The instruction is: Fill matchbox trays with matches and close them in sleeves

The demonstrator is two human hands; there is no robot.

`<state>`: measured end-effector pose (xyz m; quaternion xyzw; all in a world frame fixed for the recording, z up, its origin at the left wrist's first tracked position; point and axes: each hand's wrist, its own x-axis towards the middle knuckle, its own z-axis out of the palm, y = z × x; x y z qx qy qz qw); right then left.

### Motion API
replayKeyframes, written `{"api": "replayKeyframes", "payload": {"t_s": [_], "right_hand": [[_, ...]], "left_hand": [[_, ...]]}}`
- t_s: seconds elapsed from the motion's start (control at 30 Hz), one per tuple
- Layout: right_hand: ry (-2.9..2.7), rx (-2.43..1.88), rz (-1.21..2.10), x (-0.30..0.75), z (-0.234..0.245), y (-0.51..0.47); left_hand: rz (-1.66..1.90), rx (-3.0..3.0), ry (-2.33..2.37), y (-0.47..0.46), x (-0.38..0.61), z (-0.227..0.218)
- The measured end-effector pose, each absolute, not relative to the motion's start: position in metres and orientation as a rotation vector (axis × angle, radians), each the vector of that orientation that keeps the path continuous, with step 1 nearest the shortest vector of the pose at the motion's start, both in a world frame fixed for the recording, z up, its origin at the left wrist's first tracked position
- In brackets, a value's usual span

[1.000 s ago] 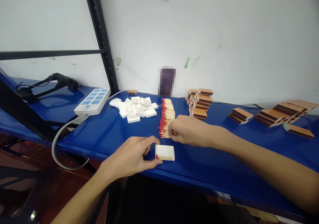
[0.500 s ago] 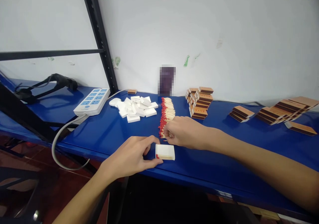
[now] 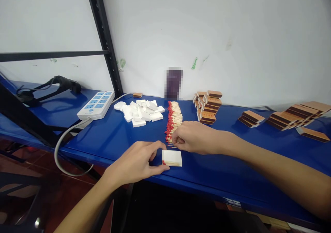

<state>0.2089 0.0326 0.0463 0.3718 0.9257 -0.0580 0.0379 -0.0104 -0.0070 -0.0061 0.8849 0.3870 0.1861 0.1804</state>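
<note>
With thumb and fingers, my left hand grips the left end of a white matchbox tray lying on the blue table. Several red-headed matches rest along the tray's near side. Just beyond the tray, my right hand has its fingers pinched together at the near end of a long pile of matches. Its fingertips hide whatever lies between them, so a held match cannot be made out. The pile's red heads point left.
White matchbox trays are heaped left of the match pile. Matchbox sleeves stand stacked to the right, with more matchboxes at far right. A power strip and its cable lie left, beside a black shelf post.
My right hand has shifted very slightly at the near end of the match pile. My left hand and the tray stay in place.
</note>
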Motion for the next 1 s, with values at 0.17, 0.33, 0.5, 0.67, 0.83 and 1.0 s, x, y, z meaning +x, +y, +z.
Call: {"api": "replayKeyframes", "payload": {"t_s": [0.17,0.33,0.5,0.67,0.83,1.0], "right_hand": [[2.825,1.118,-0.296,0.212,0.052,0.032],[2.814,1.101,-0.383,0.214,0.053,0.034],[2.767,1.136,-0.355,0.211,0.049,0.032],[2.738,1.168,-0.263,0.214,0.05,0.033],[2.774,1.16,-0.405,0.217,0.068,0.025],[2.9,1.043,-0.538,0.206,0.069,0.008]], "left_hand": [[0.54,2.51,1.075,-0.007,-0.011,-0.007],[0.523,2.513,1.091,-0.007,-0.011,-0.007],[0.529,2.51,1.083,-0.007,-0.011,-0.006],[0.525,2.525,1.082,-0.007,-0.011,-0.006],[0.503,2.529,1.092,-0.008,-0.011,-0.006],[0.497,2.542,1.088,-0.008,-0.011,-0.005]]}}
